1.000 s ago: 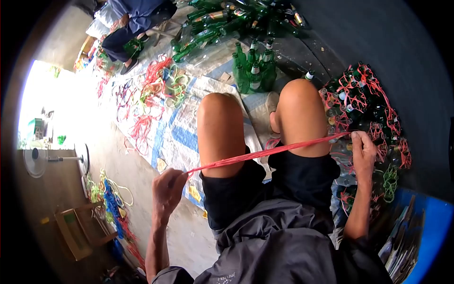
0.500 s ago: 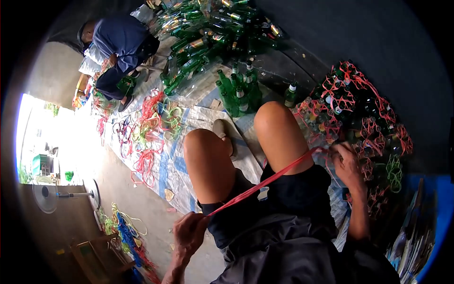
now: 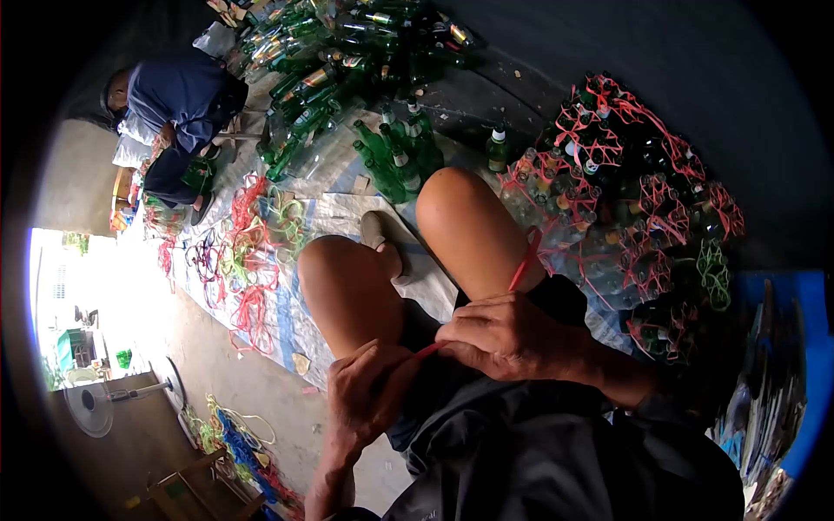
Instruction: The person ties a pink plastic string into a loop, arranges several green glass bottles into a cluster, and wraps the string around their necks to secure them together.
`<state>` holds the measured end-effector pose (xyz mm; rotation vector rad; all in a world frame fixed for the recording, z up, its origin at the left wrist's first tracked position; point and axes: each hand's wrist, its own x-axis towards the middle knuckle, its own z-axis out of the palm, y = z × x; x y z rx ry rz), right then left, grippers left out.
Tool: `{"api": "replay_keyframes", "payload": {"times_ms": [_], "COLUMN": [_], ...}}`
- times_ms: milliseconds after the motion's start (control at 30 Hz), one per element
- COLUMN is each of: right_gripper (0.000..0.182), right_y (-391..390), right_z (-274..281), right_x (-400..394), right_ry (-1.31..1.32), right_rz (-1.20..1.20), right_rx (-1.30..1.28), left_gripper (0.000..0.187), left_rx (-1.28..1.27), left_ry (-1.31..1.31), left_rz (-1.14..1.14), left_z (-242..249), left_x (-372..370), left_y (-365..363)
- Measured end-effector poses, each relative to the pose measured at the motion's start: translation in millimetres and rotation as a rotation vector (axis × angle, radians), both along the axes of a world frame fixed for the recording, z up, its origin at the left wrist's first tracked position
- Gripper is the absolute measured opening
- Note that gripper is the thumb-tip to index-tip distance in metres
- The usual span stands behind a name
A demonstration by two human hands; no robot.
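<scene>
Strap gripped short between two hands

In the head view, the left hand and right hand sit close together in front of the body, only a sliver of that red strap bridging them. Both sets of fingers are curled tightly on it, and another length rises from the right hand along the right thigh. Elbow room is uneven: netted bottles crowd in past the right knee, while on the left the concrete floor runs out to a fan.

Ahead, a pale sheet with blue stripes covers the ground, its edge slanting past the left knee. Tangled straps lie on it; a cluster of green bottles stands towards its far side, and a heap of bottles lies beyond, near a stooping co-worker (whose hands I can barely make out).

Glare washes out the doorway. How the strap runs inside the fists is hidden, and the dark shirt is cut off below.
</scene>
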<state>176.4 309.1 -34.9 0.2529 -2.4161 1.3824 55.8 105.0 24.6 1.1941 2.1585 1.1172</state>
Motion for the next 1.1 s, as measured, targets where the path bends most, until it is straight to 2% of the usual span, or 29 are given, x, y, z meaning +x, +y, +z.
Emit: {"api": "replay_keyframes", "payload": {"times_ms": [67, 200, 367, 567, 633, 700, 733, 867, 1100], "right_gripper": [0.016, 0.014, 0.011, 0.021, 0.025, 0.022, 0.022, 0.037, 0.031], "right_y": [1.5, 15.3, 30.5, 54.2, 60.2, 70.6, 76.0, 91.2, 111.8], "right_z": [6.2, 17.3, 15.1, 20.4, 13.0, 21.7, 16.6, 4.9, -13.7], "right_x": [5.3, 20.9, 42.3, 56.3, 53.3, 53.7, 53.0, 46.3, 23.3], "right_ry": [-0.087, -0.151, -0.224, -0.271, -0.206, -0.293, -0.251, -0.166, -0.220], "right_rz": [0.019, -0.177, -0.341, -0.490, -0.576, -0.588, -0.611, -0.693, -0.756], "right_rx": [-0.207, -0.100, -0.330, -0.296, -0.269, -0.356, -0.315, -0.332, -0.691], "left_gripper": [0.006, 0.006, 0.007, 0.006, 0.007, 0.007, 0.006, 0.004, 0.005], "left_rx": [-0.011, -0.063, -0.092, -0.093, -0.118, -0.121, -0.113, -0.137, -0.040], "left_ry": [-0.006, -0.062, -0.083, -0.097, -0.074, -0.009, 0.019, 0.071, 0.093], "left_rz": [-0.035, -0.042, 0.036, 0.152, 0.149, 0.163, 0.188, 0.300, 0.378], "left_z": [-2.4, -8.7, -6.5, -1.8, -3.1, -2.4, 1.6, 13.5, 9.1], "left_x": [-2.5, -10.3, -20.9, -30.4, -40.5, -50.3, -52.6, -66.5, -113.1], "left_y": [-2.0, -11.9, -30.1, -28.3, -28.6, -28.8, -25.3, -19.2, -15.4]}}
